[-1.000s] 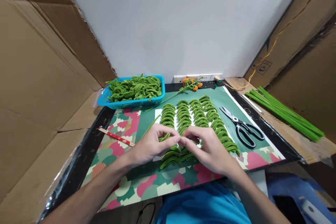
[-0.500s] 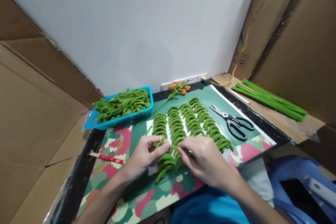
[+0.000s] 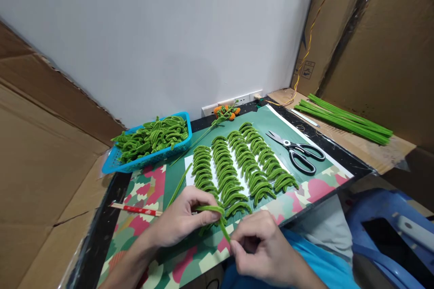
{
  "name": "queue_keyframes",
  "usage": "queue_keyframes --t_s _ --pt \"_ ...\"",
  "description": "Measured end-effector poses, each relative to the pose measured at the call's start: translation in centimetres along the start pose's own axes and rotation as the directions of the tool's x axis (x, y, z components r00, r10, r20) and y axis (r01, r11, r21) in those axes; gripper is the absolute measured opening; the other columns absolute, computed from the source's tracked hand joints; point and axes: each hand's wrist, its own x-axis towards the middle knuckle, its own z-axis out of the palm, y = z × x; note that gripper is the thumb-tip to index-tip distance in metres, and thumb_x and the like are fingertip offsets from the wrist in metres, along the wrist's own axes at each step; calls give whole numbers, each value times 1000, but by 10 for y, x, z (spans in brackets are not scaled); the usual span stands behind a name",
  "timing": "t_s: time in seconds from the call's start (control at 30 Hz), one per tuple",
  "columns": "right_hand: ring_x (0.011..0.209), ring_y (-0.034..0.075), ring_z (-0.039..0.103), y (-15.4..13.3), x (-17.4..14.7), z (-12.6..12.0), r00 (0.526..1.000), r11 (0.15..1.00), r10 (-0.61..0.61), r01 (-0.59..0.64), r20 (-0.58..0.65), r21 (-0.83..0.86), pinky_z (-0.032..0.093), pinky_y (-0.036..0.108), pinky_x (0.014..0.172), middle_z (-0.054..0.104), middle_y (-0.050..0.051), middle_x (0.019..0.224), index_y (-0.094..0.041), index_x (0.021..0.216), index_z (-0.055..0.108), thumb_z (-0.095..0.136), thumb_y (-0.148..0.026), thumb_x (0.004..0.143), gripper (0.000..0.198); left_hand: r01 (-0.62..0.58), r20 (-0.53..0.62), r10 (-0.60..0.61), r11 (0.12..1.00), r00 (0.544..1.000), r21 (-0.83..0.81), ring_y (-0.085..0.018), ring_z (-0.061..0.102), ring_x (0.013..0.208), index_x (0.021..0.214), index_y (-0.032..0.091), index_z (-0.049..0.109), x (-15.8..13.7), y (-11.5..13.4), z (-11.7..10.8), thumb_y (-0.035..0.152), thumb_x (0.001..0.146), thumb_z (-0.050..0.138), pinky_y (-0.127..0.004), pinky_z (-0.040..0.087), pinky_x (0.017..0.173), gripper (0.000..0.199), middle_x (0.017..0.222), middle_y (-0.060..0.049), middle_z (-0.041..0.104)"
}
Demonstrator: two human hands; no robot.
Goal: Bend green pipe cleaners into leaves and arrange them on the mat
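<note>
A green pipe cleaner point(image 3: 224, 229) is stretched between my two hands, bent near the left fingertips. My left hand point(image 3: 188, 214) pinches it between thumb and fingers, with a longer green stem point(image 3: 179, 186) sticking out behind toward the upper left. My right hand point(image 3: 261, 246) pinches the lower end, close to the mat's front edge. Just beyond the hands, curved green pipe-cleaner pieces point(image 3: 225, 167) lie in several columns on white paper point(image 3: 188, 180). Some of the nearest pieces are hidden behind my left hand.
A blue basket point(image 3: 149, 162) heaped with green looped pieces stands at the back left. Black-handled scissors point(image 3: 298, 153) lie on the green mat point(image 3: 261, 119). Straight green pipe cleaners point(image 3: 346, 122) rest on cardboard at right. Red-wrapped chopsticks point(image 3: 139, 209) and an orange flower stem point(image 3: 226, 112) lie nearby.
My right hand has moved down and nearer to my body, drawing the pipe cleaner's end downward. My left hand is slightly lower. The camera view has shifted a little.
</note>
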Motion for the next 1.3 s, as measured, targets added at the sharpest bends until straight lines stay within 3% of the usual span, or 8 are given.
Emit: queue_keyframes --t_s 0.13,0.43,0.63,0.8,0.97,1.07,1.17,1.3 --pt "46 9 39 4 -1 -8 991 986 64 -80 116 143 32 25 50 51 -4 51 -20 63 70 66 -22 81 18 -62 3 62 997 998 52 -15 59 61 78 14 84 -4 4 2 35 90 75 -23 44 60 26 66 -8 74" --pt "49 14 63 6 -3 -20 932 875 133 -271 338 401 43 23 48 71 4 61 -17 76 81 71 -32 89 22 -110 42 111 994 993 -25 -13 55 58 78 12 82 -1 6 9 38 92 75 -22 42 57 31 65 -8 72" --pt "46 10 52 1 1 -10 945 884 284 -323 160 338 37 21 47 63 0 54 -15 72 76 75 -32 87 24 -48 -30 48 999 998 16 -13 55 61 79 11 80 -2 2 0 39 91 75 -21 42 57 31 67 -6 70" --pt "51 9 45 -4 -2 2 959 947 281 -284 44 152 32 20 49 55 -3 56 -16 68 69 68 -22 85 18 11 16 -11 999 1000 31 -15 59 62 82 12 78 -4 2 -19 40 89 77 -22 45 57 29 71 -7 72" --pt "50 8 40 -3 -8 0 975 975 218 -220 49 34 28 22 48 47 -6 54 -18 65 62 66 -20 84 20 47 -242 -19 992 970 114 -9 37 54 70 14 68 -7 0 -45 47 94 68 -23 28 51 41 59 3 49" --pt "50 9 40 -3 -11 -1 982 982 184 -185 48 22 28 22 48 47 -5 54 -19 65 61 65 -22 87 22 141 -378 3 925 926 352 -11 36 56 67 16 61 -9 -11 -61 49 94 65 -25 26 54 43 60 3 47" --pt "50 9 40 -4 -12 -2 983 984 177 -177 41 2 28 22 48 47 -5 55 -19 66 60 64 -25 90 25 328 -501 16 737 866 591 -15 45 58 74 18 65 -9 -25 -68 44 95 61 -28 29 59 34 65 0 58" --pt "50 9 40 -3 -12 -2 986 988 157 -156 54 -11 28 23 49 48 -4 55 -19 68 61 62 -26 93 26 429 -518 -25 596 855 679 -20 56 62 77 21 63 -8 -36 -70 37 99 51 -31 30 63 30 67 -4 64"
